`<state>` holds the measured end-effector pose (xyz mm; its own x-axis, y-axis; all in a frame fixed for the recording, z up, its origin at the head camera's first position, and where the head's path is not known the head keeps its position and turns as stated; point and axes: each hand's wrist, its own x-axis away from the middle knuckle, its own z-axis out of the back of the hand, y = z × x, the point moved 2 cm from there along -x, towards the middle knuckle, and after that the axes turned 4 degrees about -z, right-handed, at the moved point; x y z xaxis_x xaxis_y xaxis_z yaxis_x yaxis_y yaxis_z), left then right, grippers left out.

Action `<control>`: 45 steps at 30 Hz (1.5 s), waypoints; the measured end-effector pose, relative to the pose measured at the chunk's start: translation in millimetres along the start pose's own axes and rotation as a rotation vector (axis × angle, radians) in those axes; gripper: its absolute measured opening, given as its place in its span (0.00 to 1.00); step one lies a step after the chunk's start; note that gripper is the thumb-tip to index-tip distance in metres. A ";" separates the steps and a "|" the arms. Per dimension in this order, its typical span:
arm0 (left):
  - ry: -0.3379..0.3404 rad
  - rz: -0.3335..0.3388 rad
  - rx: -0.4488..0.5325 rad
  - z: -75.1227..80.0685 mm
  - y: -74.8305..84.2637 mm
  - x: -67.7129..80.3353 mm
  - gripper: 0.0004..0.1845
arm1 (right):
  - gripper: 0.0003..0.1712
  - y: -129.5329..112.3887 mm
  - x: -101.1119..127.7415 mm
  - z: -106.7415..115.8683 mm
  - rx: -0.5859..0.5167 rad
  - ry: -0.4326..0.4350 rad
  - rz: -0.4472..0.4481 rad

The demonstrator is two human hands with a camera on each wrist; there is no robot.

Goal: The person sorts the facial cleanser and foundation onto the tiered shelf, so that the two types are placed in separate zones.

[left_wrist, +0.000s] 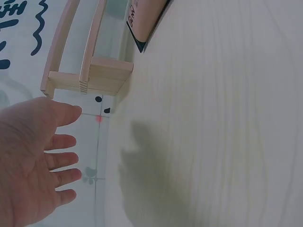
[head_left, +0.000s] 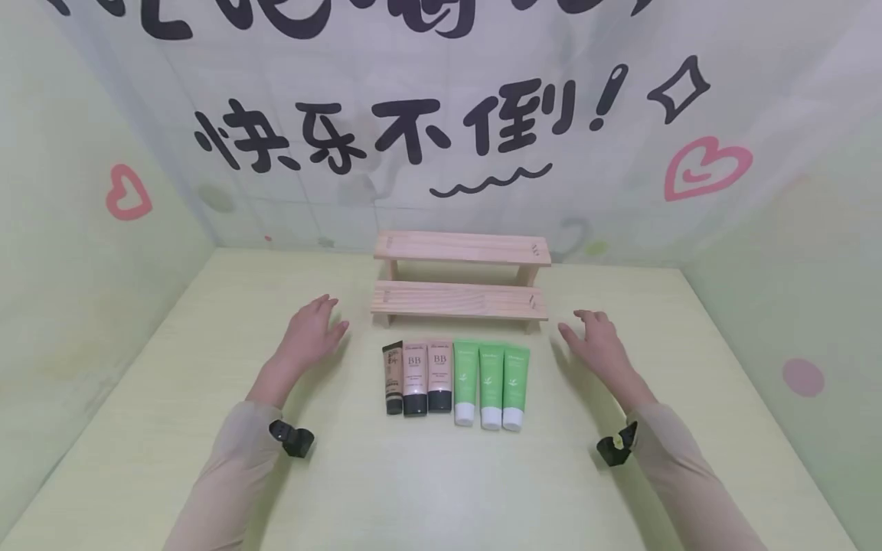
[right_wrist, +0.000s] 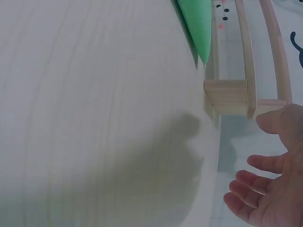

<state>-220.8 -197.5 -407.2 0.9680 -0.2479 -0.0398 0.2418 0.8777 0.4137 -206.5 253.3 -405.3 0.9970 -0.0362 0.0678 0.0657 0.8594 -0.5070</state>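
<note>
In the head view, a row of squeeze tubes lies side by side on the table. At its left end is a tan tube [head_left: 393, 376] with a dark cap, then two pink BB cream tubes [head_left: 416, 375] with black caps. Several green tubes [head_left: 491, 383] with white caps make up the right half. Behind them stands a two-step wooden rack [head_left: 460, 300]. My left hand [head_left: 308, 333] hovers left of the rack, fingers spread apart and holding nothing. To the right of the rack is my right hand [head_left: 598, 340], its fingers loosely extended and also holding nothing.
The pale wood-grain table [head_left: 441, 490] stretches in front of the tubes. A printed white backdrop [head_left: 427, 207] rises behind the rack, with side walls at left and right. Each wrist wears a small black camera [head_left: 296, 440].
</note>
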 end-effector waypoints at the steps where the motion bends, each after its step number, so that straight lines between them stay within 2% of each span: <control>1: 0.002 0.005 0.016 0.7 0.6 -0.4 0.30 | 0.36 -1.6 0.2 -0.2 -0.011 -0.014 -0.005; 6: -0.002 0.030 0.109 1.0 2.2 -5.5 0.29 | 0.35 -10.8 1.1 -1.4 -0.058 -0.077 -0.054; 15: -0.020 0.027 0.220 -0.8 9.4 -23.2 0.28 | 0.37 -26.7 7.7 -12.6 -0.077 -0.197 -0.100; 24: -0.022 0.056 0.284 -4.5 15.7 -38.3 0.28 | 0.41 -34.4 17.2 -22.1 -0.164 -0.287 -0.160; 30: -0.048 0.083 0.347 -7.4 19.0 -47.8 0.29 | 0.41 -35.3 21.9 -30.0 -0.225 -0.296 -0.219; 35: -0.060 0.085 0.398 -9.2 23.4 -52.5 0.31 | 0.42 -37.6 26.4 -36.0 -0.230 -0.305 -0.249; 45: -0.064 0.108 0.442 -11.2 26.1 -60.2 0.30 | 0.43 -43.3 30.3 -44.3 -0.237 -0.318 -0.263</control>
<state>-272.0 -155.1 -404.2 0.9766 -0.2014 0.0756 0.0739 0.6444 0.7611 -177.4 192.5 -419.4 0.8859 -0.0470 0.4614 0.3586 0.7004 -0.6171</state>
